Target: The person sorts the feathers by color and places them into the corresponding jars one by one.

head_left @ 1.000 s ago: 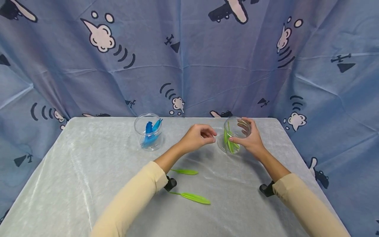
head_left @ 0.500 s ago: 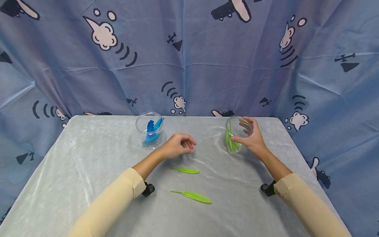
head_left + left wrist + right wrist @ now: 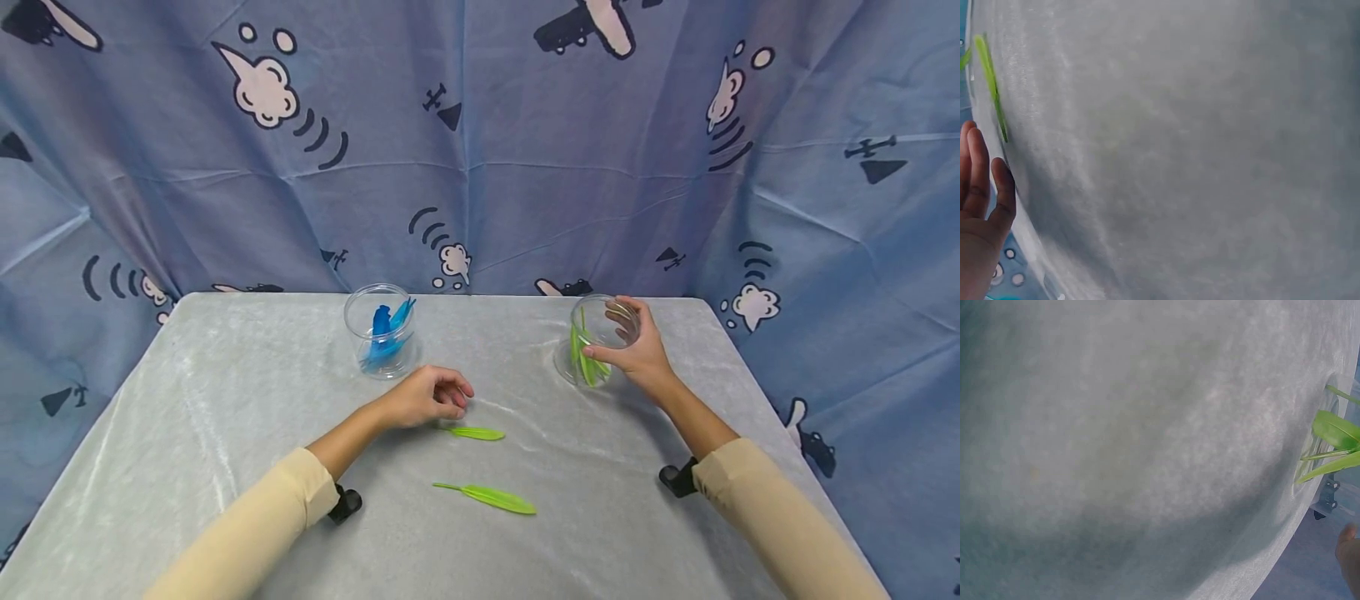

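My right hand (image 3: pixel 636 354) grips a clear round jar (image 3: pixel 600 325), thumb on the near side and fingers on the far side. Several green feathers (image 3: pixel 585 354) stand inside it; the right wrist view catches some of these green feathers (image 3: pixel 1336 431) at its right edge. My left hand (image 3: pixel 426 396) is empty, fingers loosely bent, close above a small green feather (image 3: pixel 480 433) lying on the table. In the left wrist view, a green feather (image 3: pixel 990 81) lies just beyond the fingertips. A larger green feather (image 3: pixel 495 498) rests nearer to me.
A second clear jar (image 3: pixel 356 321) holding blue feathers (image 3: pixel 384 342) stands at the back, left of centre. Pale velvety cloth covers the table (image 3: pixel 225 433). Behind its far edge hangs a blue patterned curtain (image 3: pixel 517 200).
My left hand has moved left and toward me, away from the right jar to beside the small green feather. The right hand keeps its grip on the jar.
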A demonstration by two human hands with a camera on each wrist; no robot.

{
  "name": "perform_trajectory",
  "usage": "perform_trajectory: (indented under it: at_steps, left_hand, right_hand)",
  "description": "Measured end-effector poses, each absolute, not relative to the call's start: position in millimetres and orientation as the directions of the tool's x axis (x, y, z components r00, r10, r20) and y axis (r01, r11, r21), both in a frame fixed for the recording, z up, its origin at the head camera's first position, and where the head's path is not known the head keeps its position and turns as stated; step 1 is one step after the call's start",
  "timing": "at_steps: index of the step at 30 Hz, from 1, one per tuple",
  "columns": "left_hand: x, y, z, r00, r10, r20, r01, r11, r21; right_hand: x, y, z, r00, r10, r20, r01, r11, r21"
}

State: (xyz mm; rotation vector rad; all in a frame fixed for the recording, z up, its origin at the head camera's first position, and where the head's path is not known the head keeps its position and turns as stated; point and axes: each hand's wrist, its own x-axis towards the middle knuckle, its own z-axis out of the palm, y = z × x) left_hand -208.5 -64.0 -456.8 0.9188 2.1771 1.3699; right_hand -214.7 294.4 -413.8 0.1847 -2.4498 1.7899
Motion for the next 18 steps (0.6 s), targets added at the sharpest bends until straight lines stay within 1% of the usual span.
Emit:
perform_trajectory:
  at_steps: [6,13,18]
  left_hand:
    - [-205,-68,-459,-0.685,0.729,-0.025,0.286,0.300,0.910]
    - [-202,-74,-464,-0.639,0.767,-0.056,0.284,0.302,0.910]
    - [-201,-76,-466,-0.637,0.768,-0.066,0.286,0.315,0.905]
  right_hand:
    - [-214,294,-411,-0.987,-0.039,0.157,-0.162,0.297,-0.941]
    - [-215,293,-411,-0.986,-0.042,0.162,-0.167,0.293,-0.941]
    - [-216,295,-414,-0.986,-0.041,0.163,-0.168,0.287,-0.943]
